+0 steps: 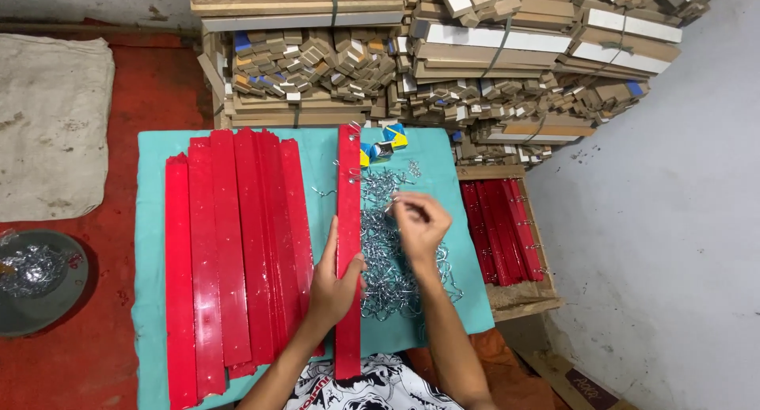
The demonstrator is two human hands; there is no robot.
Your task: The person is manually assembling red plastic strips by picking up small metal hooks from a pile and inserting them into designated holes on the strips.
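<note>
While left hand (332, 279) grips red strip (348, 244), right hand (419, 224) pinches hook (389, 206)

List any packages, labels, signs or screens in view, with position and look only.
Small boxes: far edge of the teal table, by the top of the red strip; little cubes, yellow, blue and white.
Cardboard box: floor at bottom right; brown flap with a dark printed label.
No signs or screens.
</note>
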